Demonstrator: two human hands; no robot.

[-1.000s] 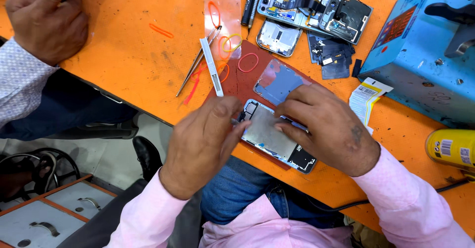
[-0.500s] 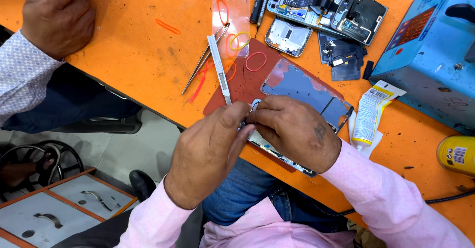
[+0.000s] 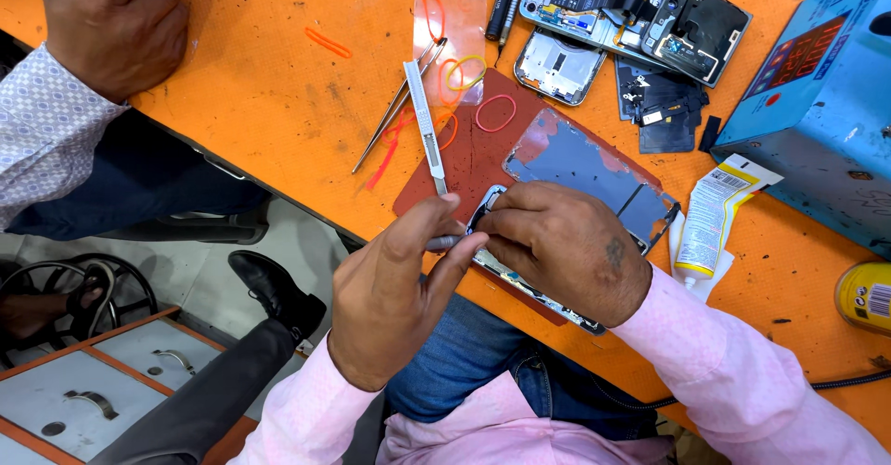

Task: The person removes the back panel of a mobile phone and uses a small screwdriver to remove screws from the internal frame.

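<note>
Head view: the left hand [image 3: 390, 298] is pinched around a slim metal scalpel-like tool [image 3: 425, 135] whose handle points away across the orange bench [image 3: 251, 84], while the right hand [image 3: 566, 251] clamps down on an opened phone frame [image 3: 594, 173] lying on a dark red mat [image 3: 478, 154] at the bench's near edge. Beside the tool lie tweezers [image 3: 394, 112] and coloured rubber bands [image 3: 464, 75]; a glue tube [image 3: 710, 219] sits just right of the frame, and another person's clenched hand [image 3: 116, 19] rests far left.

Bright, even light; soft shadows; sharp focus; slight edge distortion.
</note>
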